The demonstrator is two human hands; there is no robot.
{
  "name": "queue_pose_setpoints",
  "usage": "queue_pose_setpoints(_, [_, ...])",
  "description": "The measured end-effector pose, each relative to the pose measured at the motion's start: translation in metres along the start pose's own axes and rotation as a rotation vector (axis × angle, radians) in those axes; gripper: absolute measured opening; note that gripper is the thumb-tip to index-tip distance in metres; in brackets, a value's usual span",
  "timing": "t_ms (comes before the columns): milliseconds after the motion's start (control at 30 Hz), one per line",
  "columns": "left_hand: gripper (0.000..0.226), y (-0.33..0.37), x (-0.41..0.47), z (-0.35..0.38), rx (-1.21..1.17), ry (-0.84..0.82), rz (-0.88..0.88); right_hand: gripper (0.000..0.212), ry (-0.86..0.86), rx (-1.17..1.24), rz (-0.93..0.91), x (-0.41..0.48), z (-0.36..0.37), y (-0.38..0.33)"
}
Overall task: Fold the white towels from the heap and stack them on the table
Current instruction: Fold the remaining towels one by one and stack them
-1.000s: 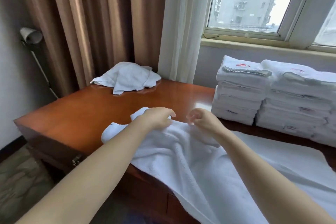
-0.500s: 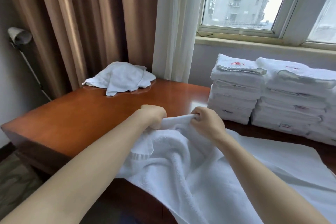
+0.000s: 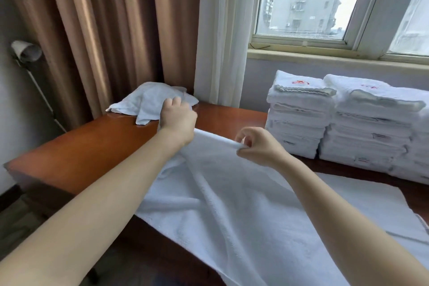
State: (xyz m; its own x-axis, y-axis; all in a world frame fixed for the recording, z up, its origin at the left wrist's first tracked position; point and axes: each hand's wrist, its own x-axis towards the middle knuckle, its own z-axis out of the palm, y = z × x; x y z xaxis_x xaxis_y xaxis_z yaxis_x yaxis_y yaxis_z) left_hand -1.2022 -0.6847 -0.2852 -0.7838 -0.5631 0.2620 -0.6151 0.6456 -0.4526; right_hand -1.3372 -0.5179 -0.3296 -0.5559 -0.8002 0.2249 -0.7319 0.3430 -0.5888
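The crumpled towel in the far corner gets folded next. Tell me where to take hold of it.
Probably pinch the loose corner of the crumpled towel that pokes toward you, coming from the near side. That flap lies flat on the table, apart from the bunched middle.

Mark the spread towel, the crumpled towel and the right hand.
spread towel point(image 3: 232, 193), head view, middle of its draped cloth.
crumpled towel point(image 3: 144, 102), head view, top of the bundle.
right hand point(image 3: 260, 147), head view, back of the hand.
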Motion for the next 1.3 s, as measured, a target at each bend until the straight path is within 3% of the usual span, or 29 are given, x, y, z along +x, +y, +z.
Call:
queue_pose_setpoints(67, [0.020,0.001,-0.012,-0.002,0.040,-0.430,0.087,0.016,-0.378,0.096,0.082,-0.006,0.001,-0.003])
queue_pose_setpoints(133, [0.035,-0.002,-0.021,-0.004,-0.043,-0.733,0.121,0.035,-0.713,0.129,0.183,-0.012,0.002,-0.006])
queue_pose_setpoints(167, [0.034,-0.006,-0.024,-0.007,-0.119,-0.776,0.124,0.038,-0.738,0.159,0.198,-0.012,0.005,-0.006])
queue_pose_setpoints(200, [0.032,-0.010,-0.025,-0.008,-0.178,-0.775,0.132,0.035,-0.648,0.200,0.197,-0.011,0.009,-0.005])
queue_pose_setpoints(300, [0.033,-0.018,-0.023,-0.009,-0.314,-0.721,0.127,0.013,-0.121,0.208,0.171,-0.004,0.021,0.001])
queue_pose_setpoints(367, [0.025,-0.013,-0.018,-0.001,-0.389,-0.604,0.094,0.021,0.007,0.001,0.137,-0.002,0.025,0.005])
queue_pose_setpoints(467, [0.033,-0.001,-0.013,0.014,-0.437,-0.309,0.063,0.050,-0.099,-0.204,0.144,-0.003,0.027,0.013])
queue_pose_setpoints(533, [0.046,0.006,-0.009,0.029,-0.487,-0.246,0.144,0.054,-0.150,-0.246,0.166,-0.004,0.028,0.019])
queue_pose_setpoints(700, [0.062,0.030,-0.005,0.061,-0.478,-0.377,0.353,0.030,-0.190,-0.245,0.139,-0.010,0.035,0.025])
queue_pose_setpoints(800, [0.041,0.033,0.003,0.068,-0.468,-0.318,0.325,0.018,-0.027,-0.147,0.116,-0.010,0.034,0.028])
queue_pose_setpoints(900, [0.025,0.031,0.012,0.068,-0.478,0.003,0.162,0.018,0.181,-0.177,0.103,-0.005,0.028,0.036])
queue_pose_setpoints(1000, [0.040,0.028,0.019,0.069,-0.535,0.308,0.038,0.032,0.214,-0.322,0.165,0.002,0.025,0.044])
queue_pose_setpoints(1100, [0.044,0.013,0.022,0.076,-0.567,0.280,-0.020,0.041,0.140,-0.409,0.150,0.009,0.031,0.044])
queue_pose_setpoints(1300, [0.036,-0.031,0.007,0.097,-0.616,0.094,-0.204,0.039,0.023,-0.135,-0.068,0.032,0.067,-0.009])
